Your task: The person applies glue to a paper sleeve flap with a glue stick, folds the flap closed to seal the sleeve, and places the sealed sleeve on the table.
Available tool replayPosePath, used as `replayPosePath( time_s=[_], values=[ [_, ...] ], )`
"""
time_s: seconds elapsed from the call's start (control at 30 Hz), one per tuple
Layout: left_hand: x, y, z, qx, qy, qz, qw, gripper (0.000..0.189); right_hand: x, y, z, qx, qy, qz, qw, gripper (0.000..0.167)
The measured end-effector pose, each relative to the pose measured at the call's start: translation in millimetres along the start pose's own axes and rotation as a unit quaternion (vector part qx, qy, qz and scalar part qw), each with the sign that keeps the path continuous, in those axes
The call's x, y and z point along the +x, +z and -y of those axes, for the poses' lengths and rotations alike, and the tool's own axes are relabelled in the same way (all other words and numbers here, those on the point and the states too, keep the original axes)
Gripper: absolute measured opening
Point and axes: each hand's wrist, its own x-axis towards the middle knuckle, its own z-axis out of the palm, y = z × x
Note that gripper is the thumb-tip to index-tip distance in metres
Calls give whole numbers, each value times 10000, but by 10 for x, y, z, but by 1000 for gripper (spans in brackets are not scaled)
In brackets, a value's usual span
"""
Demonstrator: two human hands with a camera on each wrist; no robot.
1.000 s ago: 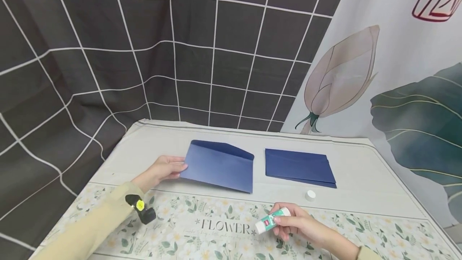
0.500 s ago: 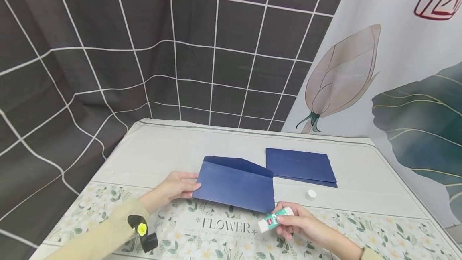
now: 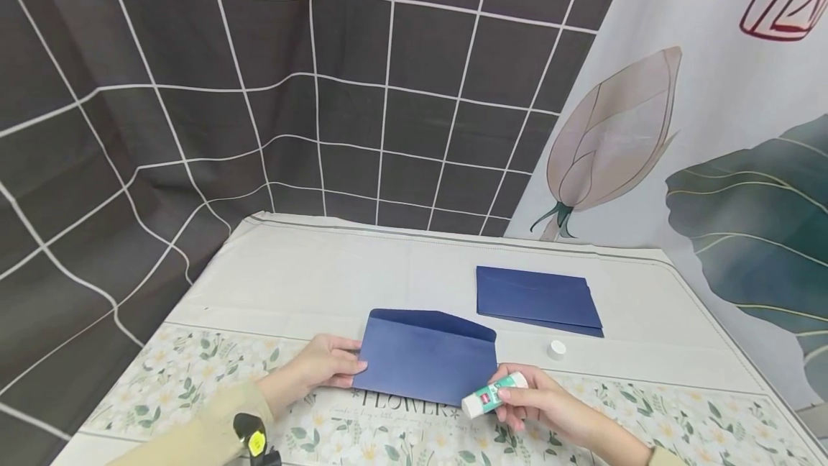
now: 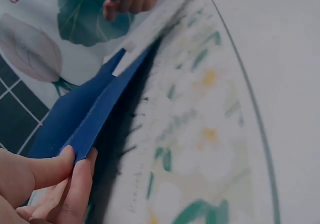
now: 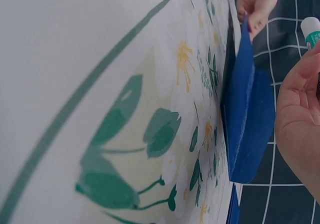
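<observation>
A dark blue envelope (image 3: 423, 358) with its flap raised lies slightly tilted over the printed part of the tablecloth. My left hand (image 3: 325, 364) pinches its left edge, thumb on the near face and fingers behind, as the left wrist view shows on the envelope (image 4: 112, 101). In my right hand (image 3: 540, 405) is an uncapped green and white glue stick (image 3: 494, 395), gripped between thumb and fingers. Its white end points left, in front of the envelope's lower right corner; whether they touch, I cannot tell. The right wrist view shows the glue stick (image 5: 312, 31) only partly.
Several blue envelopes (image 3: 537, 299) lie stacked at the back right of the table. A small white cap (image 3: 556, 349) stands between that stack and my right hand. Behind the table hang a dark checked curtain (image 3: 349, 106) and a white floral one.
My left hand has brought the envelope toward me and to the right, down onto the printed strip, near the glue stick. The right hand has barely moved.
</observation>
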Motion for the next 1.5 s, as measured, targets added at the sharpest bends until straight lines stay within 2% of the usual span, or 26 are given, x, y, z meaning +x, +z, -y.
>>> replayPosePath(
  time_s=[0.2, 0.43, 0.53, 0.6, 0.63, 0.7, 0.8, 0.9, 0.97, 1.07, 1.2, 1.3, 1.5],
  values=[
    [9, 41, 86, 423, 129, -173, 9989, 56, 4, 3, -12, 95, -358, 230, 9990, 28],
    [-31, 71, 38, 1023, 452, -196, 9935, 53, 4, -10, -24, 172, -443, 224, 9986, 29],
    [-58, 74, 10, 1461, 698, -221, 9866, 47, 5, -20, -33, 184, -438, 219, 9986, 29],
    [-83, 80, -18, 1915, 916, -321, 9767, 40, 3, -27, -39, 156, -427, 180, 9988, 29],
    [-95, 86, -33, 2226, 1076, -399, 9681, 36, 1, -30, -39, 137, -390, 127, 9991, 29],
    [-131, 109, -70, 2926, 1449, -588, 9434, 30, -2, -38, -41, 80, -361, 30, 9993, 28],
    [-203, 171, -129, 3916, 2046, -861, 8930, 26, -7, -52, -45, -13, -346, -107, 9993, 27],
    [-270, 244, -151, 4648, 2674, -833, 8399, 31, -8, -73, -50, -97, -452, -151, 9988, 29],
    [-320, 290, -153, 5018, 2993, -556, 8096, 37, -4, -85, -49, -134, -478, -200, 9986, 29],
    [-355, 331, -108, 5404, 3385, 106, 7702, 47, 13, -88, -27, -235, -475, -378, 9979, 28],
    [-373, 344, -34, 5680, 3692, 871, 7304, 55, 49, -77, 15, -338, -340, -815, 9955, 22],
    [-375, 351, 9, 5784, 3764, 1196, 7138, 59, 89, -75, 49, -460, -235, -1204, 9914, 16],
    [-366, 377, 48, 5893, 3583, 1400, 7104, 64, 199, -94, 110, -898, -43, -2079, 9740, 11]
  ],
)
